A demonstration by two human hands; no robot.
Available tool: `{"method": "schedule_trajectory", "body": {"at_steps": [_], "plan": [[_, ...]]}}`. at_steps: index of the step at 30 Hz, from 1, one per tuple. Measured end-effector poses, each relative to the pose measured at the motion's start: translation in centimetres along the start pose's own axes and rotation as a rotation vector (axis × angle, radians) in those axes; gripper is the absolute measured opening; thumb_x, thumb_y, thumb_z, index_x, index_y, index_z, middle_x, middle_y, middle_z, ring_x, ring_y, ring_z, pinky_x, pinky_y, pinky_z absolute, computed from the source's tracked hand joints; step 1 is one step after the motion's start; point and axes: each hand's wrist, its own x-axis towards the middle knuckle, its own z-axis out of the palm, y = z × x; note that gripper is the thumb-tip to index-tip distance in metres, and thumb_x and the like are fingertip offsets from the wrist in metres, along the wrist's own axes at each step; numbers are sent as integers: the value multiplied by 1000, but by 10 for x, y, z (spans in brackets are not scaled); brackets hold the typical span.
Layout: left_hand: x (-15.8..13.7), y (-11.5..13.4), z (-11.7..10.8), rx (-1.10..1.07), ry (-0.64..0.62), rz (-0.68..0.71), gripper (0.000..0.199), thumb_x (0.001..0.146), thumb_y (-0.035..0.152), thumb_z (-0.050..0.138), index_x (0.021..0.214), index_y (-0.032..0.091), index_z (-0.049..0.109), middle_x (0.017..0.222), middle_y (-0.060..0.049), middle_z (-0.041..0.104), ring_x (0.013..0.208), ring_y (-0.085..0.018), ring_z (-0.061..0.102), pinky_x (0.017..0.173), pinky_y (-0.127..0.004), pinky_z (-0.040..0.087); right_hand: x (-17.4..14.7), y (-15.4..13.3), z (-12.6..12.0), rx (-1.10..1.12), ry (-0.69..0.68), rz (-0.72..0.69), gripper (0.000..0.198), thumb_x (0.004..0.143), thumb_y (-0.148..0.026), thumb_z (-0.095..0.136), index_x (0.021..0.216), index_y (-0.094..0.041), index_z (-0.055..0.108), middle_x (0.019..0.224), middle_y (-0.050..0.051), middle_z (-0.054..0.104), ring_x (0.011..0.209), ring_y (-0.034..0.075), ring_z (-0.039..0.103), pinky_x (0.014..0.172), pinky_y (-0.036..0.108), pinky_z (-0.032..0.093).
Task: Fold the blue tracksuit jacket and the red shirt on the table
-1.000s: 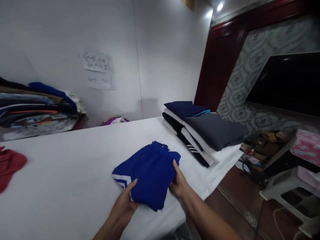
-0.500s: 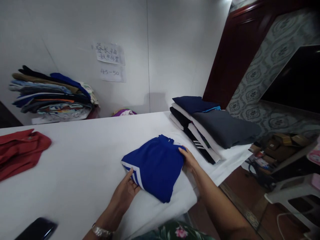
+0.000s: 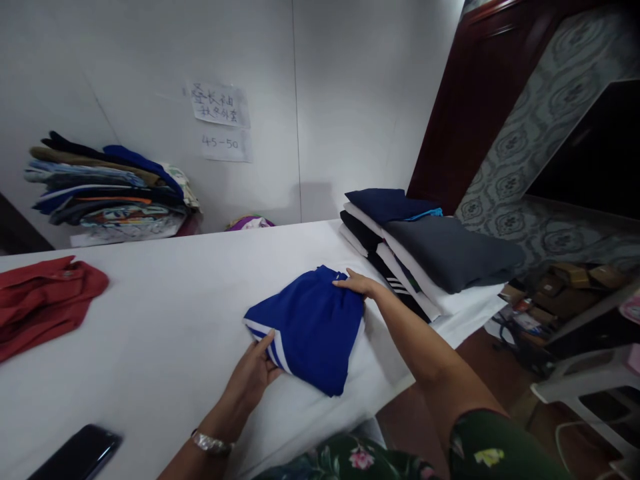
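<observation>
A folded blue garment (image 3: 313,327) with white stripes along its left edge lies on the white-covered table in front of me. My left hand (image 3: 256,370) grips that striped edge, thumb on top and fingers underneath. At the far right corner, by the gathered part of the cloth, my right hand (image 3: 357,285) holds the garment, its fingers partly hidden behind the fabric. What kind of garment it is cannot be made out in this folded state.
A stack of folded clothes (image 3: 435,250) stands to the right, near the table's edge. Another clothes pile (image 3: 107,183) is at the back left. A red garment (image 3: 47,300) and a black phone (image 3: 77,453) lie on the left of the white table (image 3: 170,320). A white stool (image 3: 575,387) stands right.
My right hand has shifted up and left along the blue garment's right side to its far corner. My left hand stays on the striped edge, its thumb slightly further in.
</observation>
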Motion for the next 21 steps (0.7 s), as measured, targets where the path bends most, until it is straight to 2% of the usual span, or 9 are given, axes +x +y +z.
{"method": "schedule_trajectory", "body": {"at_steps": [2,4,6,9,12,15,18,21], "plan": [[2,-2,-1,2,-11,-3,39,88,32,61,124,19,56,97,-9,73,77,-19,71,76,-33,57,11,-2,7,-78,35,-68,102,49,-55,86,137,-20,49,138,18,53,118,35,55,98,50,43],[3,-3,-1,8,-4,8,41,88,32,61,127,21,53,97,-8,73,77,-19,71,75,-32,58,18,-1,14,-105,70,-128,79,49,-51,87,118,-20,64,124,12,64,116,34,56,101,45,41],[3,-3,-1,8,15,11,43,88,31,61,129,23,51,99,-7,73,76,-18,71,75,-32,58,19,3,21,-84,81,-165,58,52,-45,87,102,-21,69,110,7,69,110,32,59,98,41,43],[0,-1,0,10,36,8,46,87,31,62,132,26,49,102,-7,72,75,-17,71,76,-32,58,12,9,30,-30,94,-220,41,60,-40,82,93,-20,69,90,2,71,96,26,63,87,36,48],[-4,1,-1,5,40,5,49,87,29,63,133,30,49,108,-5,72,81,-18,72,78,-32,58,2,9,34,30,111,-276,31,67,-37,75,92,-20,67,75,-2,67,79,20,63,75,31,49],[-7,2,-4,1,47,21,52,85,23,65,133,34,49,114,-3,71,92,-20,71,80,-31,58,-9,-3,30,83,145,-341,27,69,-34,72,91,-20,66,69,-5,62,68,16,59,68,27,48],[-4,6,-6,15,48,65,54,83,22,66,131,39,50,119,0,70,101,-20,69,83,-32,57,-22,-22,14,111,186,-470,26,68,-33,72,90,-20,65,65,-7,58,63,13,54,64,24,44],[-3,16,6,44,12,119,52,83,23,65,129,42,52,123,3,68,108,-21,66,85,-34,57,-38,-40,-12,121,242,-584,26,68,-37,72,85,-20,63,57,-8,49,55,11,46,57,23,39]]}}
